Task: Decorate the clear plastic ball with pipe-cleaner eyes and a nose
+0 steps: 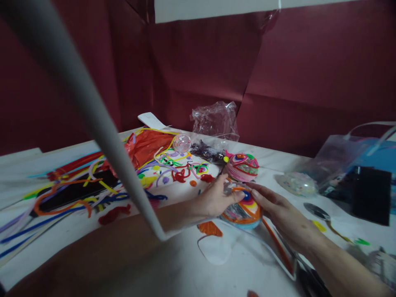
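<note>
Between my two hands is a clear ball trimmed with orange, yellow and blue pipe cleaners. My left hand holds it from the left, with the thumb lying across its front. From the right, my right hand rests its fingertips against the same ball, near a blue coil. Just behind stands a second decorated ball, wound in pink, red and green. An orange piece lies on the table below my left wrist. The undersides of both hands are hidden.
Loose pipe cleaners and red plastic spread over the left side. A plain clear ball and a crumpled clear bag stand behind. At right are a confetti-filled clear bag and a black box. A pale pole crosses the view.
</note>
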The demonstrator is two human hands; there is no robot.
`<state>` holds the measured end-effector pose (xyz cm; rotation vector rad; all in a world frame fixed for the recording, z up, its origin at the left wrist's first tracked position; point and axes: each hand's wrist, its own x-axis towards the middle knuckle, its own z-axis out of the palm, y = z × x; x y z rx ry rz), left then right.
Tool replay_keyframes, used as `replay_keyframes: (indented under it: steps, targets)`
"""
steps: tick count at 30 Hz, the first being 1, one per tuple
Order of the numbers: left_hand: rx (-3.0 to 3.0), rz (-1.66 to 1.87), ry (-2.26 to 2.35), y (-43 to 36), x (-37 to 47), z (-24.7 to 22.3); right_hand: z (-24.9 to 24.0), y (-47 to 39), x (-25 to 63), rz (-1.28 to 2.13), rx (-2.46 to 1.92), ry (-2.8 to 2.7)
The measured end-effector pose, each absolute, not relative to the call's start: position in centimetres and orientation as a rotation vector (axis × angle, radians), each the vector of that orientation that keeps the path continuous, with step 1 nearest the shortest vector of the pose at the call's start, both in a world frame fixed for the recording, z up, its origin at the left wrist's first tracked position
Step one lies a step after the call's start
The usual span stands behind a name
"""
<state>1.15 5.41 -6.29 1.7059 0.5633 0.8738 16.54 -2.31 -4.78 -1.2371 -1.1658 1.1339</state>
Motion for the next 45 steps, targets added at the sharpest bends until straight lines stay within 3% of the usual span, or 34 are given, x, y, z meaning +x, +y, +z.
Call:
replay_keyframes:
  steps: [36, 45]
  targets:
    - [1.727, 1.111, 0.878, 5.9, 2.2, -8.4, -6.1, -2.1, 17.1, 1.138, -0.967, -1.271]
    - [1.686, 0.966, 0.865, 5.5, 1.7, -7.8, -5.9, -2.4, 17.5, 1.17, -0.993, -1.339]
